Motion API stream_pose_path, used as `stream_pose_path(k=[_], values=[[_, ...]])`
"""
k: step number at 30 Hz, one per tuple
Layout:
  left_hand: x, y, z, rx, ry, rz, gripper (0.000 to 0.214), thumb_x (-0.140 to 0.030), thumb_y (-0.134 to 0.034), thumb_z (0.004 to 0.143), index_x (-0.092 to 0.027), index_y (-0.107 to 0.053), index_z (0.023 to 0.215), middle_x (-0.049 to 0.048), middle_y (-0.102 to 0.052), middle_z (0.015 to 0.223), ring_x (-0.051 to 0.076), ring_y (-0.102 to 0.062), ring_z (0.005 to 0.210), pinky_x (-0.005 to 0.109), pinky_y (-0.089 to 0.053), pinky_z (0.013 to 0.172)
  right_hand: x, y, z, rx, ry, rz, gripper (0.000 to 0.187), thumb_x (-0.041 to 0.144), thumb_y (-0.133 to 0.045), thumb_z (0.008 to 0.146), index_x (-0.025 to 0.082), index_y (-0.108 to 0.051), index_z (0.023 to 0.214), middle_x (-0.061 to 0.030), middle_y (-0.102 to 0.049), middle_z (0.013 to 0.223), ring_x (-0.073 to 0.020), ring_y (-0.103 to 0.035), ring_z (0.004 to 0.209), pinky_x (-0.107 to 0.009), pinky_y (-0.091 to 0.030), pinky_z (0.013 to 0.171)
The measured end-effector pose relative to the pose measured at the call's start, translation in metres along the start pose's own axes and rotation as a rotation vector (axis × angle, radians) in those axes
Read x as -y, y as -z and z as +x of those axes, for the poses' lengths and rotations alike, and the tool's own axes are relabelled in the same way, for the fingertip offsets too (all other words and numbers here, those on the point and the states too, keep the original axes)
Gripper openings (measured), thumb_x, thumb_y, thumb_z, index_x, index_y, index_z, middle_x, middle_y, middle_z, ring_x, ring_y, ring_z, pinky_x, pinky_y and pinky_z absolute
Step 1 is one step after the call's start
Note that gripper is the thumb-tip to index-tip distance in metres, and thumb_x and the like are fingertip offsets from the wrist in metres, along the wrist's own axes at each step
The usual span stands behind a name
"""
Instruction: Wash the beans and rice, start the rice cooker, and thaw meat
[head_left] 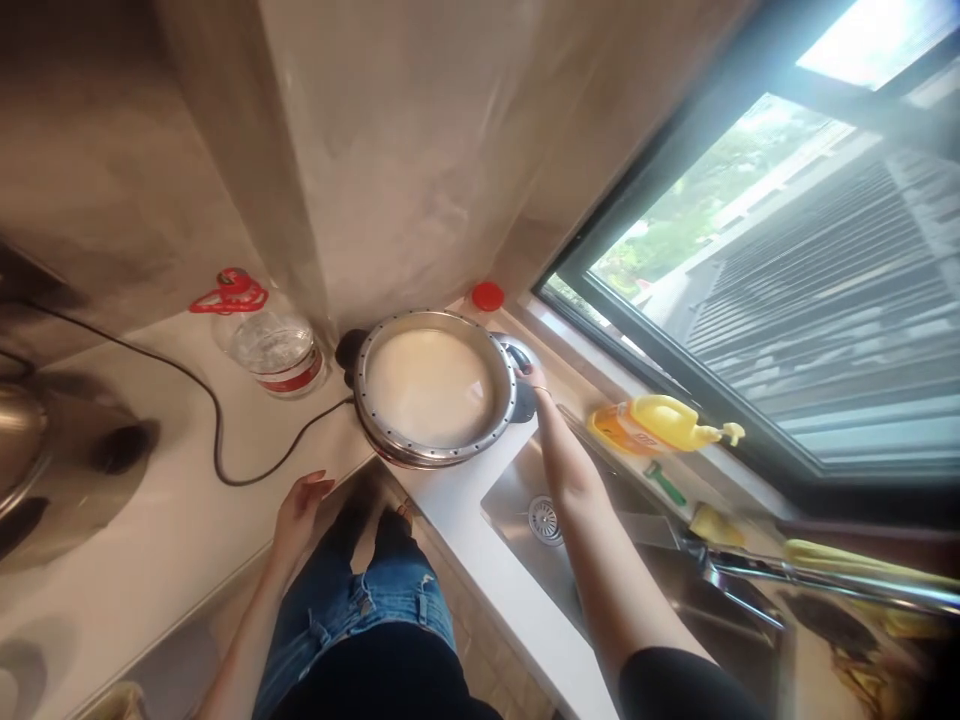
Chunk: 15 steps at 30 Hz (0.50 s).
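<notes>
A large round electric cooker (pixel 429 455) with a studded metal rim stands at the counter's corner. Its inside looks pale and hazy; I cannot tell whether this is liquid or a fogged cover. At its right side my right hand (pixel 533 378) closes on a dark handle (pixel 517 355) with a silvery rounded piece beside it; the fingers are partly hidden. My left hand (pixel 301 508) hovers near the counter's front edge, below and left of the cooker. It holds nothing, and its fingers are loosely bent and apart.
A black cord (pixel 219 440) crosses the left counter. Behind stand a clear jug (pixel 274 345) and a red lid (pixel 487 296). To the right are a steel sink (pixel 514 490), a faucet (pixel 750 575) and a yellow pump bottle (pixel 645 425). A metal pot (pixel 19 440) is at far left.
</notes>
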<state>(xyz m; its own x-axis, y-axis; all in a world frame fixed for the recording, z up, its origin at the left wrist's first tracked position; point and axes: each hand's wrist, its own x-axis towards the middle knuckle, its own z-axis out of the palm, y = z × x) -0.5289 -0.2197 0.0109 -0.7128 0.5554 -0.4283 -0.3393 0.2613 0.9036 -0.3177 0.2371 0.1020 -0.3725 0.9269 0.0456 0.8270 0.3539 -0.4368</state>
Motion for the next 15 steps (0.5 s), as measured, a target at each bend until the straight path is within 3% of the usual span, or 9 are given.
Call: stream_pose_path(k=[5,8,11,15], values=[[-0.012,-0.041,-0.022,-0.077,-0.001,0.026,0.072,-0.077,-0.063,0.066,-0.017,-0.063,0.105,0.0135,-0.076,0.095,0.031,-0.071,0.1,0.051,-0.048,0.102,-0.035,-0.017,0.029,-0.031,-0.158,0.056,0.025,0.034,-0.054,0.082,0.019,-0.055,0.062,-0.0053,-0.06,0.065,-0.0174,-0.053,0.067,-0.03,-0.042,0.069],[-0.014,-0.06,-0.035,-0.103,-0.005,0.021,0.074,-0.077,-0.063,0.065,-0.016,-0.062,0.106,0.0147,-0.075,0.1,0.032,-0.071,0.102,0.052,-0.047,0.103,-0.044,-0.006,0.031,-0.105,-0.185,0.11,0.019,0.032,-0.051,0.082,0.02,-0.053,0.068,-0.0034,-0.057,0.064,-0.017,-0.05,0.066,-0.03,-0.04,0.067],[-0.015,-0.067,-0.043,-0.102,-0.017,-0.002,0.071,-0.075,-0.064,0.066,-0.017,-0.063,0.106,0.0143,-0.075,0.101,0.032,-0.071,0.101,0.051,-0.048,0.101,-0.046,0.031,0.036,-0.168,-0.193,0.149,0.016,0.03,-0.048,0.081,0.02,-0.05,0.068,-0.0008,-0.052,0.062,-0.016,-0.047,0.062,-0.03,-0.038,0.064],[-0.017,-0.068,-0.049,-0.113,-0.028,-0.032,0.069,-0.073,-0.066,0.065,-0.017,-0.063,0.106,0.0128,-0.076,0.096,0.03,-0.072,0.096,0.051,-0.049,0.1,-0.029,0.106,0.043,-0.221,-0.138,0.188,0.019,0.029,-0.051,0.082,0.022,-0.046,0.065,0.0023,-0.048,0.057,-0.0151,-0.046,0.058,-0.03,-0.037,0.063]])
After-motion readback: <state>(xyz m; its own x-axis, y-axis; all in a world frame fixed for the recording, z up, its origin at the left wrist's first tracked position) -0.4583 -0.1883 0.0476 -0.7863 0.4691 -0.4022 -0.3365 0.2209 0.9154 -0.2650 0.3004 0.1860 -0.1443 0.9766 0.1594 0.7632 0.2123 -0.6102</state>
